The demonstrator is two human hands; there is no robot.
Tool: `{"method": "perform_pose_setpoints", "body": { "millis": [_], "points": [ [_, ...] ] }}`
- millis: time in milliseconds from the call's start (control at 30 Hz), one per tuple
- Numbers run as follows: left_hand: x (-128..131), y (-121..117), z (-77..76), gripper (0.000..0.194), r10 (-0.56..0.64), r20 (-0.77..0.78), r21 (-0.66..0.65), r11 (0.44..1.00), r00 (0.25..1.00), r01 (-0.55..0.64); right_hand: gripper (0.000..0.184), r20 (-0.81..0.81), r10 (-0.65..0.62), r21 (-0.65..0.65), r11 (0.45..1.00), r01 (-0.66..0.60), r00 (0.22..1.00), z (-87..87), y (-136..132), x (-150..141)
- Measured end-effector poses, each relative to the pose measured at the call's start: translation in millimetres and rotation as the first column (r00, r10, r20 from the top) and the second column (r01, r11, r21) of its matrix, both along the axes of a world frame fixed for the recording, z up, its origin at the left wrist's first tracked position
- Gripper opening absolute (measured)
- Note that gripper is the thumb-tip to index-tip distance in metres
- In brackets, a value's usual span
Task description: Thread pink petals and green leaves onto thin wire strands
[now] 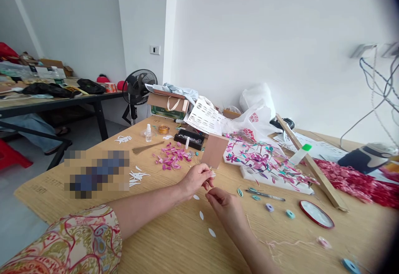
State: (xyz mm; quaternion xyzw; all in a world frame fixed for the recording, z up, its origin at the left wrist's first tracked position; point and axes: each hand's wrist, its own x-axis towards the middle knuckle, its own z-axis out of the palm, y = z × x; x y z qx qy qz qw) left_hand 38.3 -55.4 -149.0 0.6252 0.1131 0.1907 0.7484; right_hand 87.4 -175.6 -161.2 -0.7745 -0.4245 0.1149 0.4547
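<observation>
Over the middle of the table, my left hand (197, 179) pinches a small whitish piece (213, 174) between thumb and fingers; its exact kind is too small to tell. Just below and to the right, my right hand (227, 208) is closed in a pinch, its fingertips close to the left ones. What it holds, if anything, cannot be made out. White leaf-shaped cutouts, one of them a paper-like oval (212, 233), lie in a row on the wood between my forearms. A pale thread (274, 244) trails across the table right of my right forearm.
Pink petals (173, 156) are heaped beyond my hands. A wooden block (215, 151) stands upright. Purple-and-teal flower pieces (258, 157) rest on white foam. To the right are thread spools (290, 214), a pen (268, 195), a red-rimmed disc (316, 214) and a wooden bar (311, 166).
</observation>
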Motion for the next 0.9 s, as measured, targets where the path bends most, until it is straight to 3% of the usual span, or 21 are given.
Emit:
{"method": "perform_pose_setpoints", "body": {
  "millis": [67,167,300,533,667,900],
  "points": [
    [2,5,-0.8,0.019,-0.047,0.001,0.064,0.997,0.999,0.047,0.023,0.152,-0.012,-0.01,1.0,0.014,0.988,9.7,-5,1],
    [2,10,-0.7,0.019,-0.124,-0.007,0.151,0.981,0.992,0.123,0.023,0.418,-0.089,0.074,0.995,0.064,0.904,23.4,-13,6],
    [0,8,1.3,0.019,-0.157,-0.028,0.23,0.96,0.987,0.159,0.02,0.497,-0.187,0.162,0.979,0.121,0.847,27.5,-17,20],
    [0,3,1.8,0.025,-0.174,-0.064,0.232,0.955,0.983,0.184,0.019,0.361,-0.1,0.038,0.995,0.092,0.927,20.3,-17,31],
    [1,5,1.1,0.023,-0.186,-0.077,0.182,0.963,0.98,0.197,0.016,0.145,-0.086,0.055,0.995,0.079,0.986,20.4,-16,33],
    [-1,6,-1.0,0.016,-0.184,-0.08,0.216,0.956,0.98,0.197,0.021,-0.09,-0.007,0.03,0.999,0.01,0.996,16.9,-13,37]
  ]
}}
